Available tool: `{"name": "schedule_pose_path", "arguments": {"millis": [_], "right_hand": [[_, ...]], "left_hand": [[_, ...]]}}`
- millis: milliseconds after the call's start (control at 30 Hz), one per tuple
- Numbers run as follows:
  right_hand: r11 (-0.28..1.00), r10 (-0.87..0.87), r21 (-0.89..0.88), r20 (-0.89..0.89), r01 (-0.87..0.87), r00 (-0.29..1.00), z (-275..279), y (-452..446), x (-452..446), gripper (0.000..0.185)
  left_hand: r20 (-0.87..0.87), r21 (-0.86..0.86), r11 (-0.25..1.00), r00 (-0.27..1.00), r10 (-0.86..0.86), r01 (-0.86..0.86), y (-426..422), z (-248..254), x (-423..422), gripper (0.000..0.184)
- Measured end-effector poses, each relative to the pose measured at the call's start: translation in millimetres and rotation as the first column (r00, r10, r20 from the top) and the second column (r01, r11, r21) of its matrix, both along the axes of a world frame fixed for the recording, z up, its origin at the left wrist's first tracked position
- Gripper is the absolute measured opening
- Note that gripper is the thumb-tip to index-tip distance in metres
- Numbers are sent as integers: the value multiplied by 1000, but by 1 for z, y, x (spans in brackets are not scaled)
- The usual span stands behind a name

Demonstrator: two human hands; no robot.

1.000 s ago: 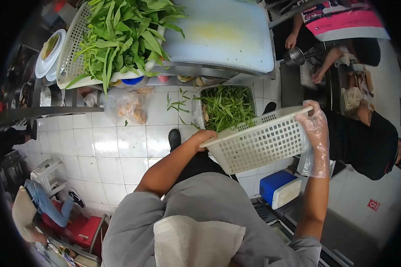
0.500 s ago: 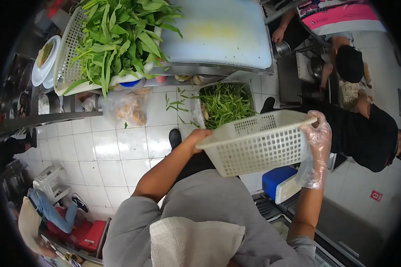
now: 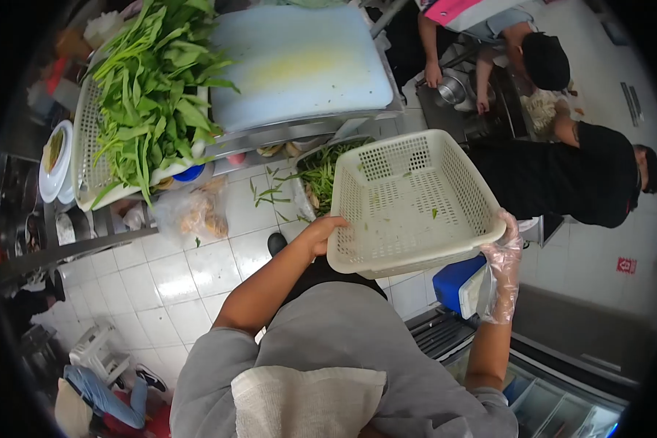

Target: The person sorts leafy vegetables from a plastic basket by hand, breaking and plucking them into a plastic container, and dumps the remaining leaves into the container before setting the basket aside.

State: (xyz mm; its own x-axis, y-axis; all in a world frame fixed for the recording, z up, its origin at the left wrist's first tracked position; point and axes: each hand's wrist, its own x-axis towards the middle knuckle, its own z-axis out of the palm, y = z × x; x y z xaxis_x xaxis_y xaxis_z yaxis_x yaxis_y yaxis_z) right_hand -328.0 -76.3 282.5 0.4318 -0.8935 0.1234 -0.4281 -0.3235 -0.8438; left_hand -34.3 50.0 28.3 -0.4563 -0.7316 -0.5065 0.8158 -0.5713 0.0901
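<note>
A white perforated plastic basket (image 3: 423, 252) is held up in front of my body, its open top turned toward me. A few green leaf bits cling to its inside. My left hand (image 3: 321, 233), bare, is closed on its left rim. At the right corner, my right hand (image 3: 505, 244) in a clear plastic glove grips the rim. Partly hidden behind the basket, a bin of cut greens (image 3: 315, 179) stands on the floor. Leafy green vegetables (image 3: 153, 95) are heaped in another white basket (image 3: 87, 157) on the counter to the upper left.
A pale blue cutting board (image 3: 299, 66) lies on the counter beside the greens. A plastic bag (image 3: 193, 212) and scattered stems are on the tiled floor. Co-workers in dark caps (image 3: 546, 62) work at the right. A blue and white box (image 3: 456, 288) stands below my right hand.
The basket has tipped so its inside now faces me, and it covers more of the bin of greens. Both hands have kept their hold. My view has shifted to the right.
</note>
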Motion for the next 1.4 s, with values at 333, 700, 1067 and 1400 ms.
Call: {"name": "schedule_pose_path", "arguments": {"millis": [333, 700, 1067, 1400], "right_hand": [[557, -688, 771, 220, 309, 691, -58, 91, -85, 82], [230, -614, 909, -141, 347, 777, -139, 119, -94, 51], [582, -781, -298, -464, 757, 418, -185, 58, -169, 42], [865, -485, -263, -219, 427, 847, -266, 24, -125, 59]], "left_hand": [[409, -161, 976, 890, 201, -146, -3, 28, -56, 53], [585, -246, 942, 810, -44, 229, 1, 36, -85, 67], [791, 214, 965, 552, -263, 153, 109, -91, 51, 46], [818, 412, 899, 495, -293, -149, 201, -90, 95, 49]]}}
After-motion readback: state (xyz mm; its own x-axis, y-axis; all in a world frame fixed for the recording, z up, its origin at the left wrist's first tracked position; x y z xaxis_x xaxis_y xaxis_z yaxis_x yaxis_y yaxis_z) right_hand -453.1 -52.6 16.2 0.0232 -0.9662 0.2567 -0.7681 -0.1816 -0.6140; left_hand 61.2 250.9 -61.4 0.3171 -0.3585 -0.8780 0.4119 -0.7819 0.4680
